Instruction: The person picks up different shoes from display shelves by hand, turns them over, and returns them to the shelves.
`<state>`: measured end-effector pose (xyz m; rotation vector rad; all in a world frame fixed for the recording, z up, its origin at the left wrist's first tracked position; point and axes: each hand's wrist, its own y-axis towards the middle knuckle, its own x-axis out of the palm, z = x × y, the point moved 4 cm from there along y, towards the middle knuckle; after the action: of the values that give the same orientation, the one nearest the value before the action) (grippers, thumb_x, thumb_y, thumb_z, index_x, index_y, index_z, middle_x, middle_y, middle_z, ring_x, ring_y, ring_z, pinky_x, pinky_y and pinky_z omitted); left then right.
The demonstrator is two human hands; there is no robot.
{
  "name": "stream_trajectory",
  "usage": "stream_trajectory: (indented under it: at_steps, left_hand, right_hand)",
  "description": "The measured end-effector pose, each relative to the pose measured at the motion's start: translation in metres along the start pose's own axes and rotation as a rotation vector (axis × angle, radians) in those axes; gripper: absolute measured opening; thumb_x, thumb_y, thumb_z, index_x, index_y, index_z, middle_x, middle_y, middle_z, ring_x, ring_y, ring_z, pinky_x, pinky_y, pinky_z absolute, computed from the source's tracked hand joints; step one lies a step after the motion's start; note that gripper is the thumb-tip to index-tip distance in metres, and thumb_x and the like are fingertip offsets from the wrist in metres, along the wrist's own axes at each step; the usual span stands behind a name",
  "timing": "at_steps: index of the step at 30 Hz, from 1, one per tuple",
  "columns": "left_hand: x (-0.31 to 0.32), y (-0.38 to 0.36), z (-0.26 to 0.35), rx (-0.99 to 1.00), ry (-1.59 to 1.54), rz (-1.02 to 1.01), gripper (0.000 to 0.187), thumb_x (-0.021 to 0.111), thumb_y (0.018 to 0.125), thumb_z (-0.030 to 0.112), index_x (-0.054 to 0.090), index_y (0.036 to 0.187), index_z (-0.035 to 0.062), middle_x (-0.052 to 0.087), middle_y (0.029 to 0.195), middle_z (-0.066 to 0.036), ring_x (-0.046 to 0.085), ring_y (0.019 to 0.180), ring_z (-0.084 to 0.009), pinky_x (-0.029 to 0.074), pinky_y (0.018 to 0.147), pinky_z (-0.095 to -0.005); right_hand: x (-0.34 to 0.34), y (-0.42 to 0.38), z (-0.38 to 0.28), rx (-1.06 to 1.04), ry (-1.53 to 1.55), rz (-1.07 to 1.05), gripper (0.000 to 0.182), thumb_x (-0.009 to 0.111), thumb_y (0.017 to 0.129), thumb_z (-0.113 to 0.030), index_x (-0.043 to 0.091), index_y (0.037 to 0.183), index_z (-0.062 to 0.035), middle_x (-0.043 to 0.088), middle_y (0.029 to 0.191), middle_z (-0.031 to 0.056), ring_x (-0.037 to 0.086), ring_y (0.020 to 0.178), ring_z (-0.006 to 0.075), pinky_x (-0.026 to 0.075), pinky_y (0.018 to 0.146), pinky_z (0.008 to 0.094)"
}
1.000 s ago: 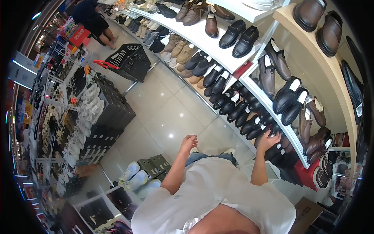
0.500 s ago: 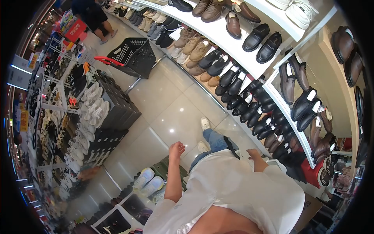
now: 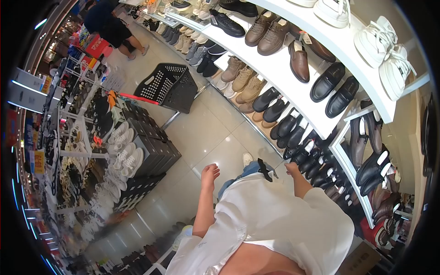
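My left hand (image 3: 210,176) is held out in front of my body over the tiled floor, its fingers loosely bent and a little apart, with nothing in them. On the other side, my right hand (image 3: 292,168) hangs beside my white shirt (image 3: 279,215). Its fingers look curled in, and I see no object in them. In the picture it is nearest the rows of black shoes (image 3: 293,130) on the lower rack, apart from them as far as I can see. A dark strap (image 3: 264,170) hangs at my waist.
A black shopping basket (image 3: 178,89) with a red handle (image 3: 140,99) stands ahead on the floor. White shelves of shoes (image 3: 327,89) curve along the right. Stacked shoe boxes (image 3: 158,149) topped with white sneakers (image 3: 133,159) line the left. A person in dark clothes (image 3: 110,30) bends forward farther off.
I have moved forward: the basket, boxes and shelves appear larger. My right hand has come forward and its fingers look more curled. The far person leans over more.
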<state>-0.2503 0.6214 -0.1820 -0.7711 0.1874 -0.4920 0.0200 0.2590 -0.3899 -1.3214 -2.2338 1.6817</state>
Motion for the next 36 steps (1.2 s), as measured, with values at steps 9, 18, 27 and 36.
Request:
stream_trajectory:
  at_steps: [9, 18, 27, 36]
  left_hand:
    - [0.026, 0.087, 0.095, -0.012, -0.037, -0.032, 0.042, 0.057, 0.089, 0.023, 0.053, 0.118, -0.0082, 0.058, 0.115, -0.021, 0.06, 0.107, -0.0309, 0.05, 0.092, -0.0397]
    - [0.018, 0.221, 0.191, -0.048, -0.013, -0.235, 0.026, 0.06, 0.086, 0.012, 0.058, 0.109, -0.0013, 0.062, 0.101, -0.011, 0.061, 0.094, -0.0202, 0.05, 0.082, -0.0323]
    - [-0.033, 0.34, 0.326, -0.078, 0.165, -0.391, 0.025, 0.064, 0.084, 0.0, 0.057, 0.108, -0.0003, 0.063, 0.092, -0.01, 0.059, 0.071, -0.0167, 0.052, 0.065, -0.0289]
    - [-0.024, 0.415, 0.382, -0.052, 0.188, -0.399, 0.02, 0.061, 0.092, 0.014, 0.057, 0.107, 0.0024, 0.062, 0.088, -0.007, 0.059, 0.072, -0.0171, 0.052, 0.066, -0.0305]
  right_hand:
    - [0.02, 0.043, -0.135, -0.086, -0.021, 0.062, 0.033, 0.063, 0.083, -0.028, 0.063, 0.092, 0.0039, 0.061, 0.069, 0.0119, 0.062, 0.056, 0.0206, 0.049, 0.051, 0.0319]
    - [0.071, 0.025, -0.141, 0.189, 0.064, 0.147, 0.032, 0.064, 0.082, -0.024, 0.06, 0.085, 0.0069, 0.061, 0.076, 0.0152, 0.065, 0.059, 0.0272, 0.055, 0.048, 0.0355]
    - [0.14, 0.043, -0.25, -0.092, 0.073, 0.501, 0.029, 0.065, 0.081, -0.024, 0.065, 0.087, 0.0044, 0.065, 0.069, 0.0137, 0.066, 0.058, 0.0223, 0.051, 0.053, 0.0335]
    - [0.017, -0.075, -0.482, -0.37, 0.321, 1.06, 0.032, 0.064, 0.086, -0.022, 0.062, 0.109, -0.0009, 0.066, 0.102, 0.0186, 0.064, 0.092, 0.0345, 0.05, 0.083, 0.0406]
